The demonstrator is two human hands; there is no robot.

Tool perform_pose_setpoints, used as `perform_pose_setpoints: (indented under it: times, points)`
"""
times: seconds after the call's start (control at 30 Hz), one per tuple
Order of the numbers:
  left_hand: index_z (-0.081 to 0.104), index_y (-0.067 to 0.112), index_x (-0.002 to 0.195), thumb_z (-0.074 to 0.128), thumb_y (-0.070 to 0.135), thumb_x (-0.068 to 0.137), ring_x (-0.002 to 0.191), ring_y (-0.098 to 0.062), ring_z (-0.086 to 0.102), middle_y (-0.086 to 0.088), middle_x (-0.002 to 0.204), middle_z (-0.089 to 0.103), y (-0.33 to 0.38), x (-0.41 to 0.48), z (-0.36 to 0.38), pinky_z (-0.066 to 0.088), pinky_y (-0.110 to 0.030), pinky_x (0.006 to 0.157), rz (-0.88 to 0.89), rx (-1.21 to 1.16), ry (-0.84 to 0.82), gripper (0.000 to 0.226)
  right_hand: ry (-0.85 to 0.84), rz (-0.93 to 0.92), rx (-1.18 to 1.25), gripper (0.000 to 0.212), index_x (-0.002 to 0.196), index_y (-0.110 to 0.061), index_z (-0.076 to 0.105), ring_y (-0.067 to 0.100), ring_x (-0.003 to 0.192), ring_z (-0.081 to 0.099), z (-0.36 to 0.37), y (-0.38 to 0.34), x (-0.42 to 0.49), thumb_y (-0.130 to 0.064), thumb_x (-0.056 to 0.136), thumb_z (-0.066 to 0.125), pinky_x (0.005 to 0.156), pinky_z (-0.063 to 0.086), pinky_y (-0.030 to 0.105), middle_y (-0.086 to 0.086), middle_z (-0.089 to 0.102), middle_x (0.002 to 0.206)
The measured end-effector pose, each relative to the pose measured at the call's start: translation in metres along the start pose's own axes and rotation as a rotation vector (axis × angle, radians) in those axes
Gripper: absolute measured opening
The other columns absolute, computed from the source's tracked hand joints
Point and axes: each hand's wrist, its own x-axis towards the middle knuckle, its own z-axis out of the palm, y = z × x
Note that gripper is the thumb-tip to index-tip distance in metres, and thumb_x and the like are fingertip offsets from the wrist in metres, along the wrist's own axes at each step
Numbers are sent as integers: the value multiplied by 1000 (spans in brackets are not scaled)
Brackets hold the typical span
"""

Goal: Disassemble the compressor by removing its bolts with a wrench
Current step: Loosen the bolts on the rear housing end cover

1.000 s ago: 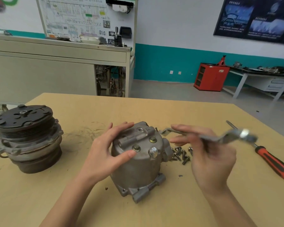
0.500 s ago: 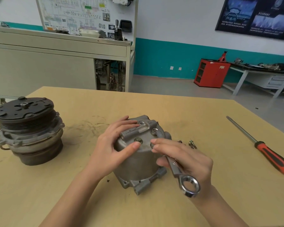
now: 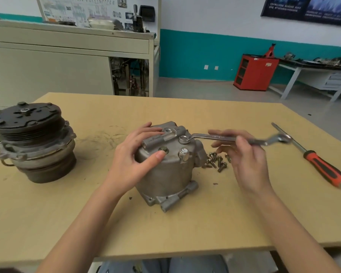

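A grey metal compressor housing [image 3: 165,174] stands upright mid-table. My left hand [image 3: 134,156] rests on its top left side, thumb by a brass bolt [image 3: 163,149]. A silver hex bolt [image 3: 183,153] sticks up at the top's front right. My right hand [image 3: 242,154] pinches the shaft of a silver ring wrench [image 3: 215,137], which lies level, pointing right. Its ring end [image 3: 183,139] sits over a bolt on the housing's top back right.
Several loose bolts [image 3: 217,161] lie on the wooden table [image 3: 185,229] right of the housing. A red-handled screwdriver [image 3: 323,168] lies at the far right. A dark clutch pulley unit [image 3: 32,142] stands at the left.
The wrench has swung from pointing toward me, down the housing's front, round to pointing right, with its ring on the top bolt. My left hand stays on the housing.
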Motion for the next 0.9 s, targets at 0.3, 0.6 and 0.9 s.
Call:
perform_pose_setpoints:
  times: [0.3,0.6,0.9]
  points:
    - [64,36,107,60,50,76,132,-3,45,17,123,63,-3,-1,3,38,-41,110,-5,1,41,34,-416,629,393,25,95,-7,52,13,62,65,9,14,111,-17,102,30,57,53,19,14,72,83]
    - [63,41,105,60,48,75,131,1,45,29,119,61,-2,-2,3,37,-38,109,-9,15,60,31,-306,459,530,34,86,-9,55,11,59,64,8,25,95,-28,102,32,56,54,18,11,70,77]
    - [64,41,106,60,49,76,131,0,45,24,121,62,-3,-3,5,38,-41,108,-5,-2,69,32,-74,404,693,35,87,-7,55,12,60,63,4,8,82,-28,103,31,55,52,19,9,68,74]
